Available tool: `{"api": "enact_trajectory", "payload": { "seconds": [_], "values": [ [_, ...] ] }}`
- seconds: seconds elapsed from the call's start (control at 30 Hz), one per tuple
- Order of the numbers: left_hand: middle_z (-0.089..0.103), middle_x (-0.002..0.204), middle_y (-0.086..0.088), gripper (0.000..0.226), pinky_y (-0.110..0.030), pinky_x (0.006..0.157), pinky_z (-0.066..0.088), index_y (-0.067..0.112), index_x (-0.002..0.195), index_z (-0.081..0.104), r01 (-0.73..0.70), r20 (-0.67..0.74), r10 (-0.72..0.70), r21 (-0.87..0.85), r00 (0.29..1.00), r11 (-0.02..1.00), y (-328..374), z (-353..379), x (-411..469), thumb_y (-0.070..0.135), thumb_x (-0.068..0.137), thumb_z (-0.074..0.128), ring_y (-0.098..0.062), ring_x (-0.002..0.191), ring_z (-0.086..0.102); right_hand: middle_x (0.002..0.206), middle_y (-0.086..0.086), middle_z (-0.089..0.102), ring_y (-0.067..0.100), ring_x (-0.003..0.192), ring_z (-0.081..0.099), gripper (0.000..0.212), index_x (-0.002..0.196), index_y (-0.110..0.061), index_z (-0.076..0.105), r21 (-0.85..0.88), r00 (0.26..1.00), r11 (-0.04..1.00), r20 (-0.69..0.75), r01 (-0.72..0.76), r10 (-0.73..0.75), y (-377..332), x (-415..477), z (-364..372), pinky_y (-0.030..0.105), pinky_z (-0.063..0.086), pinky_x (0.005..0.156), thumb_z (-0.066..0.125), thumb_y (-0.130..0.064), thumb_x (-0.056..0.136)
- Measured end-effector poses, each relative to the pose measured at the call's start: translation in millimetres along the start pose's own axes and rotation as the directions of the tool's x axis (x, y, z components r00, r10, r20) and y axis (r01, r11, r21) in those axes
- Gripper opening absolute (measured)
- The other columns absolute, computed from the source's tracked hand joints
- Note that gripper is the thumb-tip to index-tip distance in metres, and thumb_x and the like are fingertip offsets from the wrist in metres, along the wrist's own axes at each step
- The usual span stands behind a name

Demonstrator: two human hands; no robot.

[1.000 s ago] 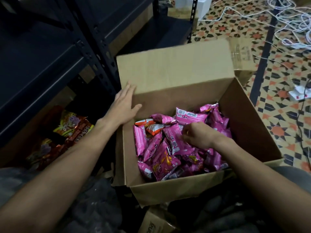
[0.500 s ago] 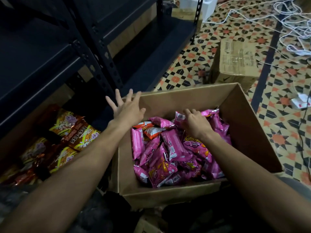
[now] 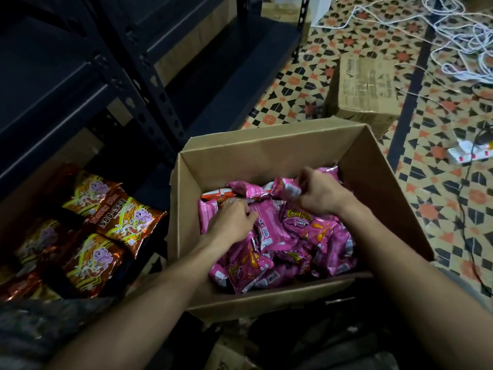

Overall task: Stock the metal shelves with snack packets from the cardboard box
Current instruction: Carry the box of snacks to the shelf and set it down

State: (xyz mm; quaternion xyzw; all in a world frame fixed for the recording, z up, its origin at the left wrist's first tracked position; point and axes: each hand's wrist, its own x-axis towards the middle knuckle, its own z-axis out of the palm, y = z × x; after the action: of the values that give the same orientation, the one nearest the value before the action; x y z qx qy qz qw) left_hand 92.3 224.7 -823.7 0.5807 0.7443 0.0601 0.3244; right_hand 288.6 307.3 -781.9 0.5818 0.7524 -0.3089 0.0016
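Packets [image 3: 306,236] inside cardboard box [image 3: 266,145]: left hand [image 3: 232,222] has moved in, gripping some; right hand [image 3: 322,193] pinches 1.

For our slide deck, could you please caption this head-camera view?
The left hand and right hand dig among pink snack packets in the open cardboard box, beside metal shelves holding orange packets.

Both hands are inside the open cardboard box [image 3: 266,145]. Left hand [image 3: 232,220]: fingers curled down among the pink snack packets [image 3: 296,222]; grip unclear. Right hand [image 3: 320,196]: fingertips pinch one pink packet [image 3: 286,188] near the far wall. Left of the left fingers: orange-brown packets [image 3: 112,217] on the lowest metal shelf [image 3: 149,102]. Beyond the right fingers: closed carton [image 3: 365,89], white cables [image 3: 453,49].
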Motion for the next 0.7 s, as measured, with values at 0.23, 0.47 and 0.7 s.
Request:
{"api": "enact_trajectory", "payload": {
  "seconds": [0.23, 0.47, 0.7],
  "values": [
    [0.064, 0.081, -0.006, 0.042, -0.035, 0.07, 0.047, 0.01, 0.086, 0.062, 0.087, 0.045, -0.091, 0.072, 0.995, 0.994, 4.8, 18.1, 2.7, 0.048, 0.097, 0.049, -0.031, 0.088, 0.064, 0.092, 0.003, 0.065, 0.023, 0.089, 0.063, 0.022, 0.094, -0.013, 0.06, -0.068, 0.883, 0.99, 0.447, -0.124, 0.141, 19.3, 1.0, 22.3, 0.028, 0.049, 0.07, 0.076, -0.02, 0.081],
    [0.057, 0.131, -0.015, 0.085, -0.051, 0.104, 0.04, 0.006, 0.114, 0.065, 0.235, 0.138, -0.254, 0.14, 0.957, 0.962, 12.1, 39.5, 8.1, 0.078, 0.088, 0.029, -0.036, 0.122, 0.051, 0.089, 0.0, 0.071, 0.019, 0.083, 0.067, 0.027, 0.094, -0.02, 0.059, 0.157, 0.956, 0.985, 0.291, -0.074, 0.026, 24.4, 0.4, 27.3, 0.032, 0.053, 0.072, 0.078, -0.02, 0.074],
    [0.044, 0.143, -0.011, 0.073, -0.048, 0.112, 0.034, 0.018, 0.135, 0.051, 0.352, 0.153, -0.346, -0.009, 0.925, 0.936, 30.5, 48.9, 7.2, 0.068, 0.083, 0.056, -0.035, 0.133, 0.041, 0.059, -0.008, 0.068, 0.004, 0.056, 0.059, 0.024, 0.099, -0.014, 0.054, 0.478, 0.986, 0.87, 0.157, -0.119, 0.049, 36.7, -10.4, -4.1, 0.02, 0.047, 0.05, 0.071, -0.001, 0.086]
  ]
}}
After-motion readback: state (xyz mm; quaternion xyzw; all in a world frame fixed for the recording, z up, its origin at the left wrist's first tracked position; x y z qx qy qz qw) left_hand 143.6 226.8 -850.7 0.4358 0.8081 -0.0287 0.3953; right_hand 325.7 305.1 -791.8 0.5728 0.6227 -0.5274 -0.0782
